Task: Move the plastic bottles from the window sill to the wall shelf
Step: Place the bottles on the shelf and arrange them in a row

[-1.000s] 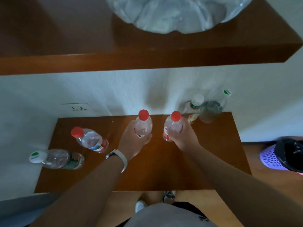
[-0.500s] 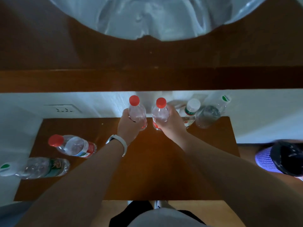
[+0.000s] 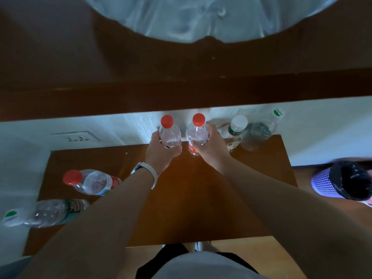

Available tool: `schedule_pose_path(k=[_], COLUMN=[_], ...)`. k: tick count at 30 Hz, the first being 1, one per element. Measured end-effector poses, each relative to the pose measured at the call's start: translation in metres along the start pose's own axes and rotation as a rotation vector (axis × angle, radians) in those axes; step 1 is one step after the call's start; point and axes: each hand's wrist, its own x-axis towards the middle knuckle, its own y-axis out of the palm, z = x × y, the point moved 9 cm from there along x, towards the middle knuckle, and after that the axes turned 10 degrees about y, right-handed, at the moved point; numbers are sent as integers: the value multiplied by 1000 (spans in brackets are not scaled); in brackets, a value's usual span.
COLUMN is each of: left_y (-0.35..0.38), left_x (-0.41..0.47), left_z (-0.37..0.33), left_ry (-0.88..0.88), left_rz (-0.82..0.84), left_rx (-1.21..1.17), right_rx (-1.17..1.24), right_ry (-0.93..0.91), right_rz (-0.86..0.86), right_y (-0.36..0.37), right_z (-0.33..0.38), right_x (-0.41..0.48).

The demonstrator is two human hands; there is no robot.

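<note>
My left hand [image 3: 161, 153] grips a clear red-capped bottle [image 3: 169, 133] upright, and my right hand [image 3: 211, 147] grips a second red-capped bottle [image 3: 197, 132] right beside it. Both are at the back of the lower brown wooden shelf [image 3: 201, 198], close to the white wall; whether they touch the shelf I cannot tell. Two more bottles stand at the back right: a white-capped one [image 3: 235, 129] and a green-capped one [image 3: 259, 131]. On the left stand a red-capped bottle [image 3: 90, 181] and a green-capped bottle [image 3: 42, 213].
An upper brown shelf [image 3: 181, 93] overhangs the lower one and carries a crumpled clear plastic bag [image 3: 201, 17]. A wall socket [image 3: 76, 137] sits at the left. A purple mesh bin with a black liner [image 3: 340, 182] stands on the floor at the right.
Both hands have carried their red-capped bottles away from me toward the wall, next to the bottles at the back right. The camera has tilted, so the upper shelf fills more of the view.
</note>
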Motion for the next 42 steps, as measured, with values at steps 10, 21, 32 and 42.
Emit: schedule_pose_path(k=[10,21,32,42], left_y=[-19,-50,-75,-119], left_x=[-25,-97,-123,-153], left_z=[3,-60,-78,-57], left_ry=[-71,466,808,840], left_rz=[14,176,175,130], left_rx=[90,605,878,920], right_rx=[8,-193,-678,-803], right_ry=[30,58,-279,-418], right_rz=[29,2,-68,-23], right_y=[-3,-46,-39,13], right_z=[-6,7,54,91], right_x=[-16,-84,-151,-195])
